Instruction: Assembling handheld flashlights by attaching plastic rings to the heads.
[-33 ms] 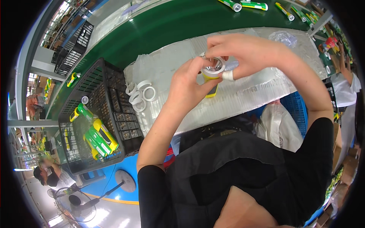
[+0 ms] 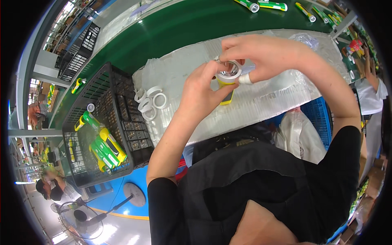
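Note:
A yellow flashlight (image 2: 226,98) stands with its head up, showing a silver reflector and a white ring (image 2: 231,77) around the rim. My left hand (image 2: 200,85) is closed around it from the left, thumb on the near side below the ring. From the right, my right hand (image 2: 255,59) grips the head, fingers curled at the far rim and a white-wrapped thumb against the near right side. Several loose white rings (image 2: 159,100) lie on the plastic-covered work pad (image 2: 175,71) left of my hands. My hands hide part of the flashlight's body.
A black crate (image 2: 132,122) at the left holds several green and yellow flashlights (image 2: 110,145). Beyond the pad runs a green belt (image 2: 179,30) carrying more flashlights (image 2: 272,5). Clear plastic bags (image 2: 304,40) lie at the pad's far right. A fan (image 2: 81,216) stands lower left; other people work nearby.
My right hand has shifted slightly, its thumb turning a little at the rim, and my right forearm has moved slightly outward. The left hand and flashlight stay in place.

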Demonstrator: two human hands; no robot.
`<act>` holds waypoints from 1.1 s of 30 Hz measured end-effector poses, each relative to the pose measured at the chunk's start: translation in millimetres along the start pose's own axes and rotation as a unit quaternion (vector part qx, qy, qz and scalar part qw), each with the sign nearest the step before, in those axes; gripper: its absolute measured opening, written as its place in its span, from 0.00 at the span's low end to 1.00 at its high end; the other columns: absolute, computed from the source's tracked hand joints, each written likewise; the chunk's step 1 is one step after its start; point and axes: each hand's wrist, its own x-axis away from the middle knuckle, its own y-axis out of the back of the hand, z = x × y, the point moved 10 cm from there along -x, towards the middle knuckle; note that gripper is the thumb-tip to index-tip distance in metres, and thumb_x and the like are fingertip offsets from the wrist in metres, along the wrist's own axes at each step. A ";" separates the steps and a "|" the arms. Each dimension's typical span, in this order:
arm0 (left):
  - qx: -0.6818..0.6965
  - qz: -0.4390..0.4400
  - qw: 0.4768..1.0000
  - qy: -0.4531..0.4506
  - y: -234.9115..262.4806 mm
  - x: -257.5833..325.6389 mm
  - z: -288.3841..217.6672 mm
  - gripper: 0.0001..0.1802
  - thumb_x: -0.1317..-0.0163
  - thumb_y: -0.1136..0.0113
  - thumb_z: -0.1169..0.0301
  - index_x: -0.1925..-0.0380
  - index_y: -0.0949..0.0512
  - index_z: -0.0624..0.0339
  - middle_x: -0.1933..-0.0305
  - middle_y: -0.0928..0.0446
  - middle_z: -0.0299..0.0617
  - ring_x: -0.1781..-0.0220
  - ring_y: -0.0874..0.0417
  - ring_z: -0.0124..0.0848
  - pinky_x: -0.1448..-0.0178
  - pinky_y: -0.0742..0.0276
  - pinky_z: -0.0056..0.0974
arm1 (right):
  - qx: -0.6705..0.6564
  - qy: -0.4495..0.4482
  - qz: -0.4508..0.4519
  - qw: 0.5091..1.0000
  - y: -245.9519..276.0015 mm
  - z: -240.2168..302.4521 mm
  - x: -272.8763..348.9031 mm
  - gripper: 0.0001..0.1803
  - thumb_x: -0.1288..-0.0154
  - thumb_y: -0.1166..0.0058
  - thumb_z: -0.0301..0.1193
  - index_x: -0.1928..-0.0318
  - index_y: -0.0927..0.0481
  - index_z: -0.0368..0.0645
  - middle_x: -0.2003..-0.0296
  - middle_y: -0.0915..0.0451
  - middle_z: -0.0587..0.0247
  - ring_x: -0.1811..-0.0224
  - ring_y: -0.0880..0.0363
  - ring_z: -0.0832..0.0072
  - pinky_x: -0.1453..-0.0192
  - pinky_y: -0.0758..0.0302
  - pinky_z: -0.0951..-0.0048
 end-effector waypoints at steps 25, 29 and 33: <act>-0.033 0.003 0.999 0.037 -8.5 -7.3 8.6 0.20 0.55 0.23 0.72 0.63 0.23 0.56 0.63 0.18 0.37 0.65 0.21 0.32 0.65 0.26 0.34 | 0.200 -0.215 -0.051 0.955 12.8 -25.6 -3.1 0.33 0.51 0.35 0.59 0.69 0.25 0.38 0.80 0.26 0.59 0.77 0.25 0.59 0.72 0.30 0.62; -0.015 -0.006 1.000 0.005 -8.4 -7.3 7.2 0.19 0.55 0.23 0.72 0.63 0.23 0.56 0.63 0.18 0.37 0.65 0.19 0.33 0.64 0.26 0.35 | 0.004 -0.024 -0.119 0.993 6.5 -10.3 2.5 0.33 0.54 0.37 0.57 0.68 0.23 0.35 0.77 0.22 0.52 0.73 0.21 0.57 0.67 0.26 0.59; -0.018 -0.004 1.000 -0.006 -6.6 -8.1 10.1 0.23 0.58 0.24 0.71 0.60 0.23 0.51 0.65 0.20 0.42 0.61 0.18 0.44 0.60 0.22 0.43 | 0.106 -0.207 -0.051 0.971 -0.5 -33.4 5.3 0.24 0.46 0.35 0.47 0.63 0.25 0.39 0.71 0.27 0.56 0.72 0.26 0.63 0.70 0.31 0.65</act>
